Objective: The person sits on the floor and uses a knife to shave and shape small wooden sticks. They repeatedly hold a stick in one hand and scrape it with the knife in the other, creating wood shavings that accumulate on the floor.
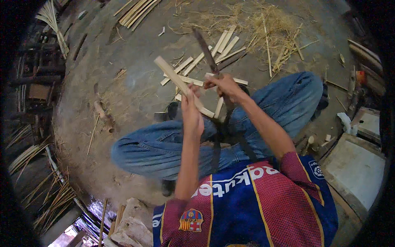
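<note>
My left hand (191, 110) is closed around a pale split bamboo strip (168, 68), which slants from upper left down toward my lap. My right hand (227, 87) grips a knife (205, 48) whose long dark blade points up and away from me. Just below that hand a short pale piece (219, 107) shows; whether it is the knife's handle or another strip I cannot tell. Several cut bamboo strips (225, 42) lie crossed on the floor just beyond my hands. My legs in blue jeans (158, 144) are folded under my forearms.
Fibrous shavings (267, 24) are scattered at the far right. A bundle of strips (138, 12) lies at the far left, and a bamboo piece (103, 116) nearer. Dark wooden frames (39, 78) line the left side. A pale board (354, 166) sits at right, a sack (132, 224) at lower left.
</note>
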Tool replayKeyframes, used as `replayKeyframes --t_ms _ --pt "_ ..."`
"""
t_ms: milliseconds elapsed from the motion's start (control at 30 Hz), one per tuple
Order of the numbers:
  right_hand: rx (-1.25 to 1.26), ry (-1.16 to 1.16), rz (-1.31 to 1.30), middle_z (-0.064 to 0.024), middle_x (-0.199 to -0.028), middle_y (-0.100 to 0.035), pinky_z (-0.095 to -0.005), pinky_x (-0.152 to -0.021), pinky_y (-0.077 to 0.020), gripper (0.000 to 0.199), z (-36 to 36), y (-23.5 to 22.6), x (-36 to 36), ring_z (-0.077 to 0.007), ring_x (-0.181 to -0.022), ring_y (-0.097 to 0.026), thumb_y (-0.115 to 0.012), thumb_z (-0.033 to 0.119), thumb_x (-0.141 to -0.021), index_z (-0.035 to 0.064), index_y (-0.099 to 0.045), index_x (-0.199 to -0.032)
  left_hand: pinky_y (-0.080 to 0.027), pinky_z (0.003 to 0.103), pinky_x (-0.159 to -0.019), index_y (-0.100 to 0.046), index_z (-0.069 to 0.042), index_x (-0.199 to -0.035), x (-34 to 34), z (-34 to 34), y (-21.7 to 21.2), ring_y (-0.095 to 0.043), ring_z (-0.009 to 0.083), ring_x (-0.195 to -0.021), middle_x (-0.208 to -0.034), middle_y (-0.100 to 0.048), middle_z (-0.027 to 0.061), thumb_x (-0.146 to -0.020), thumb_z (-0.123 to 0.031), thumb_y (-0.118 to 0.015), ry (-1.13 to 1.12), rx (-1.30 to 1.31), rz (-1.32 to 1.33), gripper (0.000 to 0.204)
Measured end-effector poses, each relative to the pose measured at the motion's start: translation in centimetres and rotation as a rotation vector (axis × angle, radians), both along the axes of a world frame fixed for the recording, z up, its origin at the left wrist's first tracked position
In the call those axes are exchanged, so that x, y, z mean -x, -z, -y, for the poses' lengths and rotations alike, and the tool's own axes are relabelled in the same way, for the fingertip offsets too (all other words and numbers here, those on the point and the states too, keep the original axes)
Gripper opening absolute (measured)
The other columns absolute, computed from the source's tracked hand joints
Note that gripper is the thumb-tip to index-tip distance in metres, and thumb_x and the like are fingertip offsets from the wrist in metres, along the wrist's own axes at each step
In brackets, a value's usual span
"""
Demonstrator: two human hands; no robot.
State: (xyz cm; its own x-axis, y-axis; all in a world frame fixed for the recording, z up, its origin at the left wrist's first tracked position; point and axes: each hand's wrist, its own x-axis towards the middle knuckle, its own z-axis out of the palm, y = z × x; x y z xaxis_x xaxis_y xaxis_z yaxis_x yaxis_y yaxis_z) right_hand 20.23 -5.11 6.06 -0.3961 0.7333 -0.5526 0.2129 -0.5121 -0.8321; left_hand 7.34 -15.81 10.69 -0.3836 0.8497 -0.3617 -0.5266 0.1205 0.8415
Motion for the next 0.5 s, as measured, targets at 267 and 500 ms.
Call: replayKeyframes --t_ms 267,500 --pt "-0.112 -0.015 -0.102 0.0017 -0.073 -0.062 -0.0258 -0.047 -0.0363 0.043 1.0 0.5 1.7 -0.0073 -0.056 -0.047 -0.074 0.046 -0.082 0.0042 -0.071 -0.092 -0.037 0.038 -0.102 -0.036 -0.011 -0.141 3.3 -5.1 3.9 -0.049 0.0199 -0.116 -0.132 -0.05 0.0088 -0.101 -0.04 -0.046 -0.004 -0.089 0.241 0.05" --pt "-0.178 -0.195 -0.012 -0.0026 -0.073 -0.066 -0.028 -0.049 -0.0402 0.038 -1.6 2.1 0.1 -0.0092 -0.055 -0.05 -0.072 0.042 -0.084 0.0046 -0.069 -0.09 -0.057 0.032 -0.077 -0.062 0.001 -0.112 11.6 -6.5 -3.6 -0.067 0.0178 -0.085 -0.101 -0.068 0.0107 -0.094 -0.029 -0.063 0.035 0.119 -0.252 0.035"
